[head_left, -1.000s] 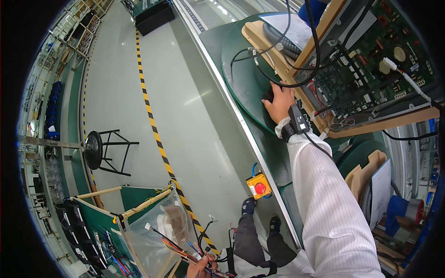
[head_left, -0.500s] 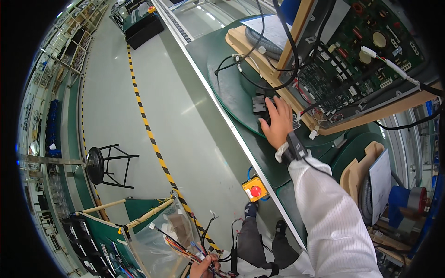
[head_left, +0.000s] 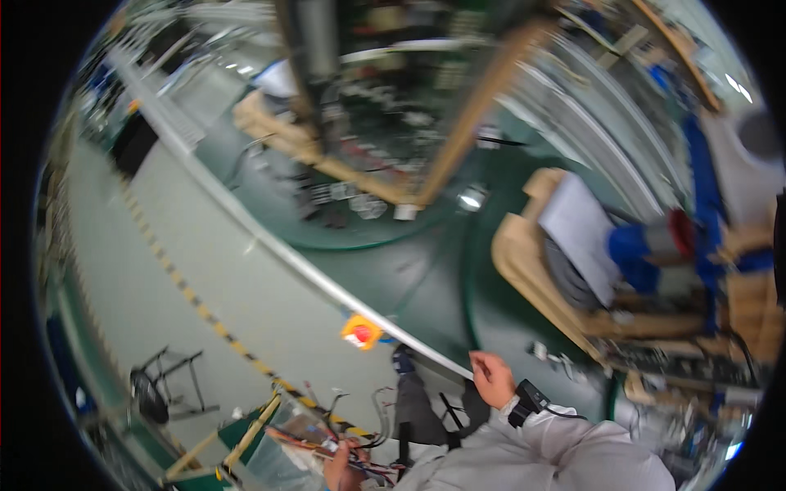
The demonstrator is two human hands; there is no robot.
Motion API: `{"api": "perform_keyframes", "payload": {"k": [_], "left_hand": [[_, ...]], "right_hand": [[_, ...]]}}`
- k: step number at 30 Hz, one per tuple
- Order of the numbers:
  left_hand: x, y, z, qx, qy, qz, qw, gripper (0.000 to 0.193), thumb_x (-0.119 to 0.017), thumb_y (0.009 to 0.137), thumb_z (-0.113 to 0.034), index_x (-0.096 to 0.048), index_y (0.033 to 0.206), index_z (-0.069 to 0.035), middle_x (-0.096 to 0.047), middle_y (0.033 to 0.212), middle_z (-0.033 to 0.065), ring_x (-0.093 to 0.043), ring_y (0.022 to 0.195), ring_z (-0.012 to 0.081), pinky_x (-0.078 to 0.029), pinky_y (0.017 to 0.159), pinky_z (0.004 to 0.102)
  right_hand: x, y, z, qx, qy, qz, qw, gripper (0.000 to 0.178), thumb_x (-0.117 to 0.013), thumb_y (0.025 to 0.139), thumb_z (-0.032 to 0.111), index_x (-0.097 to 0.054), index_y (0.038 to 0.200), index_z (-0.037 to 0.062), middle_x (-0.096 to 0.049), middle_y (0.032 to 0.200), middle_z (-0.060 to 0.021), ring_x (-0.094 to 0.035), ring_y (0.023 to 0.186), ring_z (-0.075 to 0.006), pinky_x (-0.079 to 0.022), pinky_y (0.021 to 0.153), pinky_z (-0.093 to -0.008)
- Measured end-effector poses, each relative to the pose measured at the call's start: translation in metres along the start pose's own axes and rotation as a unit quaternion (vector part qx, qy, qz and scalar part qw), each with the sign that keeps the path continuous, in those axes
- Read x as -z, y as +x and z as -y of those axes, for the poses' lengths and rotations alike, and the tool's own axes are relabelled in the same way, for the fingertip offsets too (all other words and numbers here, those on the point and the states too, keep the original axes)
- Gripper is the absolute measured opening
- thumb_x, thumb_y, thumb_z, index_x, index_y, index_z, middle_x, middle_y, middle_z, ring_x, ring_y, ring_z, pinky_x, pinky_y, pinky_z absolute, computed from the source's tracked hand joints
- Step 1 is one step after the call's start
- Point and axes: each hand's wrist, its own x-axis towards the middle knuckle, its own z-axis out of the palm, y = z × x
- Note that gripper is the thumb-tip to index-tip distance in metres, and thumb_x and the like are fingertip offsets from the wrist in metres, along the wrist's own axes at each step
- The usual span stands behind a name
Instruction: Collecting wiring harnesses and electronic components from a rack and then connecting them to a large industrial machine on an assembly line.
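Low in the view, my left hand [head_left: 338, 470] is closed around a bundle of thin wires with connectors [head_left: 303, 442], whose loose ends stick out around it. My right hand [head_left: 493, 381], a black band on its wrist, hovers beside the green table's front edge. Its fingers are loosely curled together, with nothing visible in them. Farther off, a wood-framed unit with a circuit board [head_left: 393, 114] stands on the green round table plate [head_left: 327, 233]. Dark and pale connectors [head_left: 327, 196] lie at its near side. Motion blur smears their details.
A yellow box with a red button [head_left: 360, 332] is fixed at the table edge. To the right stands another wooden frame [head_left: 524, 262] with a grey hose coil and a white sheet. A black stool [head_left: 151, 393] and a wood-railed bin [head_left: 258, 434] are at left.
My view has swung right and blurred. My right hand has left the connectors beside the circuit-board unit and drawn back toward my body. My left hand still holds the wires.
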Motion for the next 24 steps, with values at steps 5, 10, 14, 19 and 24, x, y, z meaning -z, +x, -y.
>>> {"api": "perform_keyframes", "payload": {"k": [5,10,14,19,24], "left_hand": [[-0.032,-0.013,-0.035,-0.022,0.038,-0.003,0.999,0.037,-0.05,0.1,-0.044,-0.062,0.101,-0.009,-0.058,0.076,0.0015,-0.053,0.061,0.0136,-0.039,0.048,0.0252],[-0.037,-0.013,-0.038,-0.088,0.035,0.031,0.995,0.029,-0.055,0.099,-0.039,-0.062,0.101,-0.01,-0.059,0.082,0.003,-0.055,0.073,0.0164,-0.045,0.061,0.0302],[-0.056,-0.008,-0.04,-0.062,0.057,0.056,0.995,0.03,-0.055,0.098,-0.039,-0.062,0.1,-0.01,-0.059,0.083,0.0053,-0.055,0.075,0.0213,-0.047,0.064,0.0354],[-0.1,-0.068,-0.036,-0.091,0.014,0.092,0.992,0.033,-0.052,0.098,-0.042,-0.056,0.093,-0.01,-0.052,0.074,0.0064,-0.052,0.07,0.0237,-0.046,0.062,0.0386],[-0.105,-0.108,-0.021,-0.145,-0.063,0.064,0.985,0.031,-0.058,0.095,-0.04,-0.055,0.078,-0.014,-0.048,0.064,0.0008,-0.049,0.062,0.018,-0.042,0.058,0.0327]], "right_hand": [[0.136,-0.169,-0.342,-0.283,0.074,-0.272,0.917,0.012,-0.058,0.085,0.004,-0.07,0.087,0.0056,-0.066,0.073,-0.0074,-0.063,0.062,-0.018,-0.052,0.054,-0.0352],[0.296,-0.147,-0.344,-0.177,0.29,-0.584,0.737,0.005,-0.052,0.084,0.008,-0.054,0.089,0.0081,-0.049,0.068,-0.0029,-0.052,0.061,-0.0178,-0.044,0.056,-0.0308],[0.345,-0.133,-0.22,-0.11,0.371,-0.591,0.707,0.022,-0.053,0.08,-0.004,-0.049,0.098,0.0074,-0.052,0.081,-0.0037,-0.053,0.067,-0.0158,-0.044,0.059,-0.0277],[0.339,-0.133,-0.208,-0.102,0.436,-0.615,0.65,0.015,-0.05,0.083,-0.002,-0.057,0.094,0.0052,-0.055,0.081,-0.0029,-0.052,0.068,-0.0133,-0.046,0.061,-0.0283],[0.332,-0.133,-0.233,-0.037,0.42,-0.529,0.736,0.022,-0.047,0.084,-0.006,-0.062,0.1,0.0002,-0.064,0.089,-0.0028,-0.058,0.08,-0.0126,-0.045,0.071,-0.0256]]}}
